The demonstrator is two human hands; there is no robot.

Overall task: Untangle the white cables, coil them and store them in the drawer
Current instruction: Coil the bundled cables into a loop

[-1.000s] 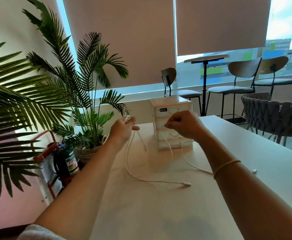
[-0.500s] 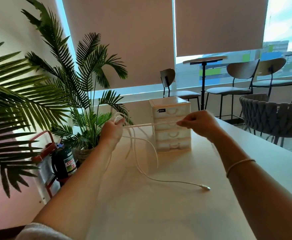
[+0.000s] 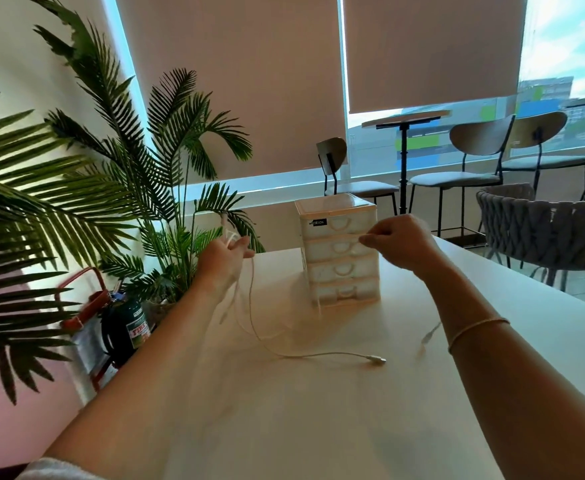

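We are at a white table (image 3: 319, 427) beside a roller-blinded window, chairs beyond. Nearest us on the surface lies the loose run of the white cable (image 3: 305, 356), ending in a plug (image 3: 376, 358) towards the right-hand edge; a second connector (image 3: 429, 336) shows blurred by our right forearm. Further in, our left hand (image 3: 223, 263) grips a bunch of cable loops, strands hanging down to the table. Our right hand (image 3: 402, 242) pinches what we take to be a cable strand, though blur hides it. Behind stands the drawer unit (image 3: 339, 258), all drawers closed, and a palm (image 3: 128, 174) off the left edge.

We judge the cable light, limp and springy: best held at the loops, feeding slack through the fingers.

Since half a second ago the taut span between the hands has gone, and the plug has slid inward.
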